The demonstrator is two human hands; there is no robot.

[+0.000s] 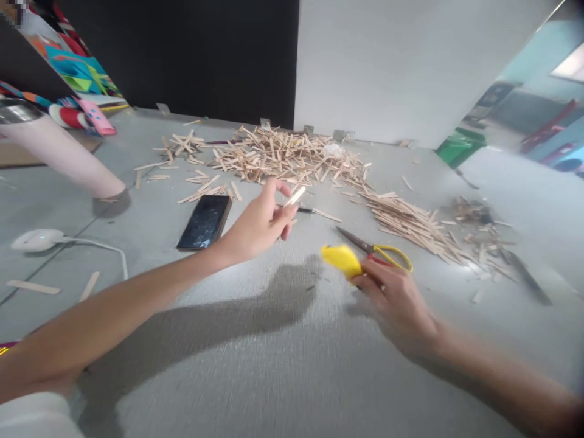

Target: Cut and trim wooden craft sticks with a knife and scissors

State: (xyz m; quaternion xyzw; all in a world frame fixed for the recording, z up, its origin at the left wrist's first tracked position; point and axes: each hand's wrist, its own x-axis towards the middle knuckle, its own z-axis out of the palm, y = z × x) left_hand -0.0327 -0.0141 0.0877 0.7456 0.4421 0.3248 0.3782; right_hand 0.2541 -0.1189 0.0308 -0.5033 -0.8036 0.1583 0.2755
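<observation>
The left hand pinches a short, flat, pale wooden stick above the grey tabletop, nearer than the jumbled heap of wood slips along its far edge; the right hand grips a rounded yellow object, blurred, beside dark-bladed scissors.

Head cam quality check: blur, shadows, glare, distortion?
Head view: right hand and its yellow object look smeared, probably motion; left hand crisper; a broad arm shadow crosses the tabletop; phone screen shows reflections; pale bottle leans, possibly wide-angle distortion.
</observation>
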